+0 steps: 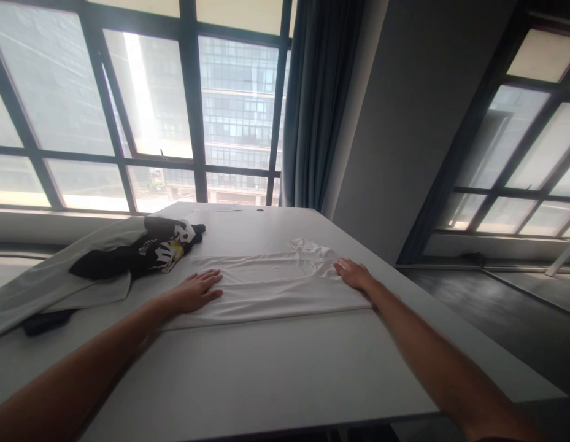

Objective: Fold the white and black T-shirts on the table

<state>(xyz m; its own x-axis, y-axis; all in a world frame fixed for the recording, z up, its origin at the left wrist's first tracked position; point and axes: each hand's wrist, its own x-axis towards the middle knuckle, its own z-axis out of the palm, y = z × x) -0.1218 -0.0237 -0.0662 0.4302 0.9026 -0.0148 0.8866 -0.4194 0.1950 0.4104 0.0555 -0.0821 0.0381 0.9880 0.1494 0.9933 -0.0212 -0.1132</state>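
Observation:
A white T-shirt (270,288) lies spread sideways across the table, folded lengthwise, with a crumpled sleeve at its far right and soft wrinkles along its length. My left hand (198,291) rests flat on its left part, palm down, fingers stretched out. On the right end, near the crumpled part, lies my right hand (353,272), its fingers extended onto the cloth. Neither hand grips anything. The near edge of the shirt runs almost straight between my forearms.
The white table (285,368) reaches toward the windows. At its left lie a black garment (128,258) with a white and yellow print and a pale grey cloth (96,291). A small dark item (48,321) sits beside them. A blue curtain (312,110) hangs behind the table.

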